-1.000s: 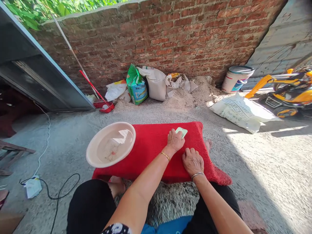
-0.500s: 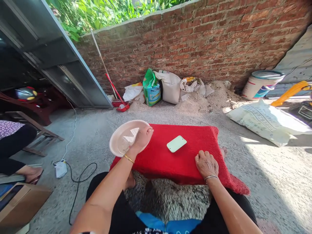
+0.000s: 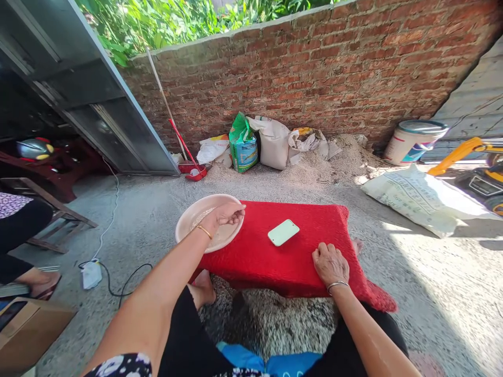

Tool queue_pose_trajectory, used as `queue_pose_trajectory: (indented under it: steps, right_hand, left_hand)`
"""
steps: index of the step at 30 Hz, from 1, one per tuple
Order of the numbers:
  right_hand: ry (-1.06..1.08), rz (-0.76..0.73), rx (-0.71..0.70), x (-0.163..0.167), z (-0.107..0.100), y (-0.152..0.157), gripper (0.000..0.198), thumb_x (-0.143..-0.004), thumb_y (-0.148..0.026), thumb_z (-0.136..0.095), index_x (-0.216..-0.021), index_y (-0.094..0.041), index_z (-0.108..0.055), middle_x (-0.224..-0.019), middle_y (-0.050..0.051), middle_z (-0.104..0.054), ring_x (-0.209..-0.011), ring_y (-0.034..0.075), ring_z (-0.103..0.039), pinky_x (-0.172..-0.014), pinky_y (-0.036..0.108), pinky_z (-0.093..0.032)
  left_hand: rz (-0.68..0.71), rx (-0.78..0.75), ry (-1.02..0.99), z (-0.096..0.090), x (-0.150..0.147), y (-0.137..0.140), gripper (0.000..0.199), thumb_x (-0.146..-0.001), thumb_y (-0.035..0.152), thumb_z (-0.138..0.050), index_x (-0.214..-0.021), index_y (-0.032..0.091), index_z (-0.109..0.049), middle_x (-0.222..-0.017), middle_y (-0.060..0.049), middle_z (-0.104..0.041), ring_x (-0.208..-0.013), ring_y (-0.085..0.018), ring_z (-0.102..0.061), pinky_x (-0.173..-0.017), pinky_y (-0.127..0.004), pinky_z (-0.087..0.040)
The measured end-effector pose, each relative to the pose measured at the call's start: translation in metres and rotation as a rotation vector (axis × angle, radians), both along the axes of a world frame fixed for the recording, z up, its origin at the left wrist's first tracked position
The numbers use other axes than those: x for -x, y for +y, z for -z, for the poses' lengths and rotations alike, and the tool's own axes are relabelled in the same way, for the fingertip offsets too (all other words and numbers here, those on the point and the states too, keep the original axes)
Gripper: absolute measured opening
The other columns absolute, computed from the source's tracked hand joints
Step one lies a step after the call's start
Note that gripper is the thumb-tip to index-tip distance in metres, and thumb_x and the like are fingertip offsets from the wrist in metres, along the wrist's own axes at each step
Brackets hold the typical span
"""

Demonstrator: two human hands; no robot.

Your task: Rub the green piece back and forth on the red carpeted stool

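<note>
My left hand [image 3: 228, 213] is above the right side of a pale pink basin [image 3: 184, 222], thumb and fingers drawn together in a pinch. Anything between those fingertips is too small to make out. Inside the basin there seems to be shallow clear liquid with light glinting on it; my hand and wrist hide part of it. A red cloth [image 3: 255, 251] covers a low bench or table in front of me. On it lies a pale green rounded rectangular object [image 3: 283, 232], like a soap bar or a phone case. My right hand [image 3: 331, 263] rests as a loose fist on the cloth's right part.
Against the brick wall [image 3: 314, 78] are a green-and-blue bag [image 3: 243, 149], a beige sack [image 3: 274, 144] and a red dustpan [image 3: 195, 172]. A white sack [image 3: 424, 199] and a bucket [image 3: 414, 141] are at right. A cable [image 3: 108, 283] crosses the floor near another person's foot [image 3: 41, 288].
My left hand has turned and shifted slightly left, its fingers now pointing right over the basin. The white shapes seen in the basin earlier no longer show. My right hand stays on the cloth.
</note>
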State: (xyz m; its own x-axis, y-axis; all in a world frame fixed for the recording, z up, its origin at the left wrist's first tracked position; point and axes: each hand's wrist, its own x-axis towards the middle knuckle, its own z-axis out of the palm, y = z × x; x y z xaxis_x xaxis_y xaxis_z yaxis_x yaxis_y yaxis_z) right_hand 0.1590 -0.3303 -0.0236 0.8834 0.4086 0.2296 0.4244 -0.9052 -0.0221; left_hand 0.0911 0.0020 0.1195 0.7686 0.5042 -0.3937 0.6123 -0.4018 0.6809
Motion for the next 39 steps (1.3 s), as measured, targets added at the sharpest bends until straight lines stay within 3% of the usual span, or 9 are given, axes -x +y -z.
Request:
queue_pose_trajectory:
  steps: [5,9,12,16,21,24,31,33,39]
  right_hand:
    - [0.007,0.006,-0.011,0.000,-0.001,0.000,0.016,-0.091,-0.030,-0.047,-0.087,-0.019,-0.058,-0.085,0.006,-0.058,-0.078,0.019,-0.054,-0.059,0.029,-0.027]
    - [-0.002,0.000,-0.026,0.000,0.001,-0.001,0.015,-0.090,-0.029,-0.048,-0.087,-0.019,-0.058,-0.085,0.006,-0.058,-0.078,0.019,-0.054,-0.060,0.029,-0.027]
    - [-0.008,0.004,-0.029,0.000,0.002,-0.001,0.015,-0.090,-0.030,-0.047,-0.086,-0.019,-0.058,-0.085,0.006,-0.058,-0.078,0.020,-0.054,-0.059,0.029,-0.027]
    - [-0.010,0.007,-0.033,-0.001,0.004,-0.001,0.016,-0.090,-0.030,-0.047,-0.086,-0.019,-0.058,-0.084,0.006,-0.058,-0.078,0.019,-0.054,-0.059,0.029,-0.026]
    - [-0.002,0.006,-0.046,-0.001,0.002,-0.001,0.015,-0.090,-0.030,-0.047,-0.088,-0.019,-0.058,-0.086,0.006,-0.058,-0.078,0.020,-0.054,-0.059,0.030,-0.026]
    - [0.005,0.008,-0.055,-0.001,0.002,0.000,0.015,-0.090,-0.030,-0.047,-0.088,-0.020,-0.058,-0.086,0.006,-0.058,-0.079,0.020,-0.054,-0.059,0.030,-0.026]
    - [0.002,0.008,-0.059,-0.001,0.005,-0.002,0.015,-0.090,-0.030,-0.047,-0.087,-0.019,-0.058,-0.086,0.006,-0.058,-0.079,0.019,-0.053,-0.061,0.030,-0.026]
    - [0.011,0.006,-0.062,-0.001,0.005,-0.002,0.015,-0.090,-0.029,-0.047,-0.087,-0.019,-0.058,-0.086,0.006,-0.058,-0.079,0.019,-0.053,-0.061,0.030,-0.026]
    - [0.036,0.012,-0.076,-0.001,0.001,-0.001,0.015,-0.090,-0.030,-0.047,-0.087,-0.020,-0.058,-0.087,0.006,-0.058,-0.080,0.019,-0.053,-0.061,0.030,-0.026]
  left_hand:
    - [0.215,-0.002,-0.114,0.007,-0.041,-0.048,0.032,-0.091,0.039,-0.039,-0.090,0.016,-0.061,-0.080,-0.006,-0.067,-0.070,-0.012,-0.062,-0.065,-0.025,-0.050]
    - [0.264,-0.188,-0.149,0.044,-0.040,-0.102,0.029,-0.083,0.042,-0.054,-0.095,0.017,-0.062,-0.097,-0.008,-0.063,-0.101,-0.024,-0.058,-0.087,-0.037,-0.045]
    - [0.348,-0.433,-0.096,0.079,-0.025,-0.133,0.051,-0.074,0.051,-0.063,-0.116,0.023,-0.057,-0.118,-0.011,-0.054,-0.116,-0.032,-0.046,-0.097,-0.049,-0.036]
    - [0.402,-0.755,-0.054,0.105,-0.010,-0.140,0.051,-0.084,0.042,-0.053,-0.133,0.029,-0.045,-0.121,-0.012,-0.048,-0.113,-0.029,-0.045,-0.094,-0.045,-0.037]
    - [0.027,-0.879,0.004,0.102,-0.004,-0.108,0.045,-0.088,0.040,-0.045,-0.130,0.024,-0.050,-0.106,-0.014,-0.051,-0.099,-0.029,-0.050,-0.082,-0.039,-0.041]
    - [-0.062,-0.871,0.072,0.104,-0.003,-0.114,0.045,-0.087,0.043,-0.046,-0.124,0.019,-0.054,-0.103,-0.015,-0.052,-0.096,-0.029,-0.052,-0.079,-0.038,-0.041]
    - [0.311,-0.814,-0.177,0.123,-0.007,-0.195,0.051,-0.083,0.043,-0.053,-0.130,0.024,-0.050,-0.104,-0.012,-0.052,-0.096,-0.025,-0.050,-0.083,-0.036,-0.041]
    - [0.300,-0.824,-0.213,0.119,-0.007,-0.186,0.048,-0.083,0.043,-0.053,-0.128,0.026,-0.051,-0.103,-0.010,-0.052,-0.095,-0.025,-0.050,-0.083,-0.035,-0.041]
    - [-0.107,-0.901,0.010,0.099,-0.012,-0.099,0.044,-0.085,0.041,-0.049,-0.120,0.016,-0.056,-0.099,-0.015,-0.054,-0.095,-0.028,-0.053,-0.081,-0.037,-0.042]
